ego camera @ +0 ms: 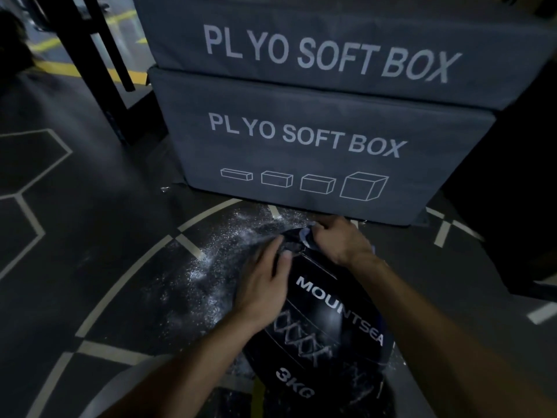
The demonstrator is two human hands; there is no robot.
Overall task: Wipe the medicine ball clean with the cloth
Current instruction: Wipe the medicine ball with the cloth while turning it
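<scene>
Reference object: the medicine ball (319, 324), black, marked "MOUNTSEA" and "3KG", resting on the dark floor (90, 236) in the lower centre of the head view.

Far left of the ball, pale hexagon lines (39, 230) are marked on the floor. Above these and well apart from the ball stands a black metal frame (99, 64), with yellow floor markings (60, 67) behind it.

Just left of the ball and beyond it, white powder (211, 267) is scattered over the floor, across a curved pale line (120, 294).

The left hand (265, 285) lies flat against the ball's upper left side — fingers extended and close together, fingertips reaching toward its top.

At the top of the ball, the right hand (337, 239) grips a bunched cloth (304, 235), fingers curled round it, pressing it onto the ball's far upper surface. The cloth is partly hidden by the hand; its colour reads pale blue-grey.

Directly behind the ball stand two stacked grey blocks — the lower plyo box (301, 152) and the upper plyo box (331, 43), each printed "PLYO SOFT BOX".
</scene>
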